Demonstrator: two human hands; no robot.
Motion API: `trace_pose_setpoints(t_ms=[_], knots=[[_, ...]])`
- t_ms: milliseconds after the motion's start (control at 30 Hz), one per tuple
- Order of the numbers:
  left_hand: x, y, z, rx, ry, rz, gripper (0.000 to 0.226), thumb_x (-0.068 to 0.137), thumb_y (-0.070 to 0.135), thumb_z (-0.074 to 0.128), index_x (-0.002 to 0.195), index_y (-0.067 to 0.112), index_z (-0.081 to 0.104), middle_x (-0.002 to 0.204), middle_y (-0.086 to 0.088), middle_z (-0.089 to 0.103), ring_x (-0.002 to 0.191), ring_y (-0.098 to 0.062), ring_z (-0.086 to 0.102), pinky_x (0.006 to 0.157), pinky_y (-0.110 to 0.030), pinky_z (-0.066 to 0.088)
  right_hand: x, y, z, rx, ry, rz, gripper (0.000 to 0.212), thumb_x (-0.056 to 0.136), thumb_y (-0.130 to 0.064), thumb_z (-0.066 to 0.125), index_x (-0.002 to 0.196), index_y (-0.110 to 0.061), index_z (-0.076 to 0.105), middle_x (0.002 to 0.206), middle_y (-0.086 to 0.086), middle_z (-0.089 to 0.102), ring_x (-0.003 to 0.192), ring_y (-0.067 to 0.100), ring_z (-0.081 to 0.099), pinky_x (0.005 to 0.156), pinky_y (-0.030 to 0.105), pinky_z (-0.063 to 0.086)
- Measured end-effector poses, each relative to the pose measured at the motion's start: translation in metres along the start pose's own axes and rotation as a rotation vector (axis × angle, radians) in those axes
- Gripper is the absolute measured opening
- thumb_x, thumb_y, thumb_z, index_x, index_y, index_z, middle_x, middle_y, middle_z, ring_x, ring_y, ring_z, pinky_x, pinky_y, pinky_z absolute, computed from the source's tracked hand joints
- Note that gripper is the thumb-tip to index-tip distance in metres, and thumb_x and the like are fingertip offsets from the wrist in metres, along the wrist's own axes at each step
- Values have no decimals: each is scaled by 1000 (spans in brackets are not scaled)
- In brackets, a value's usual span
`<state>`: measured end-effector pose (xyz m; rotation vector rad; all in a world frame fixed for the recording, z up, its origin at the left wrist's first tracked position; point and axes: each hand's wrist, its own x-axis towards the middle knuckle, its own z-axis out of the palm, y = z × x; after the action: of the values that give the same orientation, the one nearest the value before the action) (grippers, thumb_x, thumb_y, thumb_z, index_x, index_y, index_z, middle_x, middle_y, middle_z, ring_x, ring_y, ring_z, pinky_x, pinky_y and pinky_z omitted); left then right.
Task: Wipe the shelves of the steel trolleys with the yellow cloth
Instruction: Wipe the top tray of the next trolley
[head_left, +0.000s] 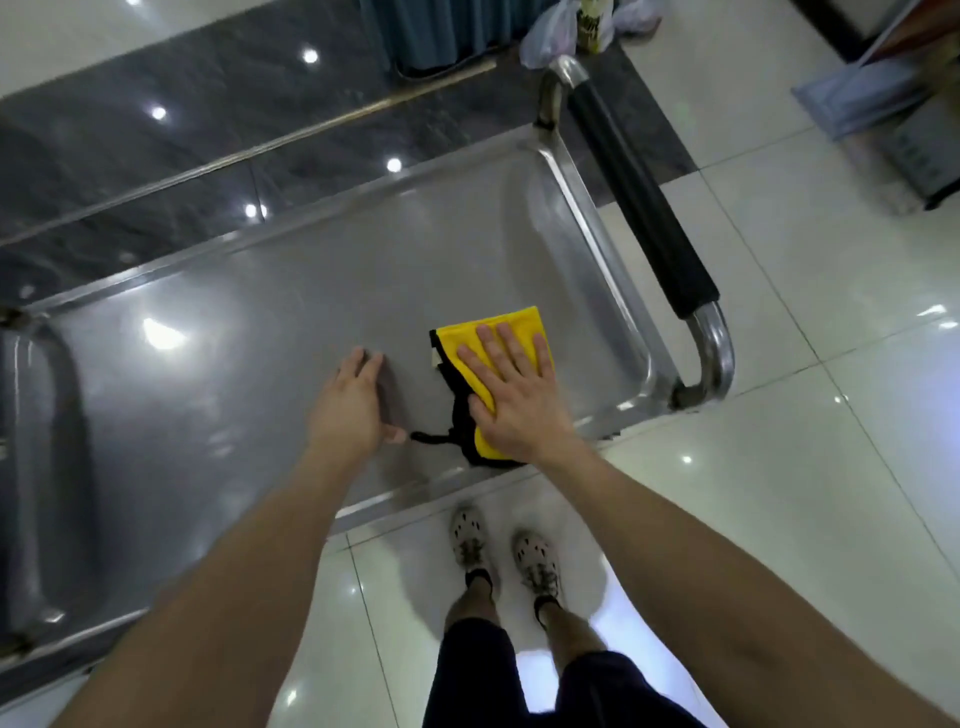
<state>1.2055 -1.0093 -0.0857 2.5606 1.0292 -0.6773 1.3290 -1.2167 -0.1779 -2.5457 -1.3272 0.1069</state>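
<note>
While the right hand (511, 395) lies flat, fingers spread, pressing the folded yellow cloth (511, 317) onto the steel trolley's top shelf (311, 291) near the corner by the black-sleeved handle (639, 202), the left hand (353, 405) rests open on bare steel just beside it, holding nothing. Judged from this head view, the wipe should go best with an even, flat palm, overlapping passes from that corner toward the shelf's other end, and the cloth's loose black strap (434, 439) tucked under.
</note>
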Motion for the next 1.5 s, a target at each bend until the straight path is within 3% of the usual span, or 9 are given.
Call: trace_pose_setpoints(t_ms=[200, 400, 600, 767, 933, 1133, 1233, 1500], knots=[[5, -3, 8, -41, -7, 8, 138, 59, 35, 107, 171, 20, 27, 180, -7, 14, 164, -35, 21, 130, -52, 30, 10, 66, -25, -84, -83, 202, 73, 106, -58, 37, 171, -41, 9, 180, -4, -3, 166, 21, -9, 131, 61, -1], [3, 7, -1, -46, 4, 13, 134, 69, 36, 102, 173, 21, 19, 182, -3, 7, 166, -28, 13, 129, -49, 29, 106, 88, -36, -96, -109, 324, 81, 96, -71, 30, 170, -42, 16, 181, -3, 2, 166, 21, -5, 130, 62, -5], [13, 7, 0, -67, 37, 2, 131, 70, 35, 101, 173, 29, 19, 181, 5, 6, 166, -23, 11, 127, -51, 29, 245, 97, -17, -99, -126, 286, 90, 88, -84, 17, 169, -45, 13, 181, 1, 5, 166, 26, -3, 127, 66, -10], [18, 7, -2, -44, 79, 12, 134, 69, 42, 100, 173, 32, 17, 182, 7, 5, 166, -22, 13, 125, -47, 33, 294, 82, 0, -97, -138, 142, 89, 90, -87, 15, 169, -46, 8, 181, 3, 1, 166, 29, -5, 126, 68, -11], [16, 11, -7, -25, 73, 20, 134, 69, 42, 100, 173, 30, 17, 182, 7, 6, 166, -22, 14, 126, -45, 32, 246, 52, 0, -87, -127, 10, 82, 94, -77, 23, 169, -43, 21, 180, 3, 7, 166, 29, 1, 127, 70, -4], [11, 15, -9, -34, 58, -8, 131, 69, 35, 101, 173, 28, 20, 182, 5, 8, 166, -23, 17, 125, -46, 34, 78, -14, 12, -11, 62, -155, 74, 98, -59, 48, 167, -33, 35, 178, 10, 20, 166, 32, 9, 126, 70, 9], [5, 15, -5, -38, 78, -6, 128, 68, 30, 102, 171, 25, 25, 181, 2, 13, 165, -25, 21, 123, -48, 37, 19, -37, 21, 2, 43, -212, 76, 99, -57, 49, 168, -31, 32, 179, 9, 16, 166, 32, 4, 125, 72, 11], [-22, -21, -8, -9, 138, -33, 131, 56, 64, 99, 164, 25, 35, 170, -9, 32, 156, -34, 32, 124, -49, 32, 7, -46, 26, -44, 36, -179, 77, 99, -62, 48, 169, -36, 29, 180, 3, 13, 167, 28, 1, 127, 69, 11]])
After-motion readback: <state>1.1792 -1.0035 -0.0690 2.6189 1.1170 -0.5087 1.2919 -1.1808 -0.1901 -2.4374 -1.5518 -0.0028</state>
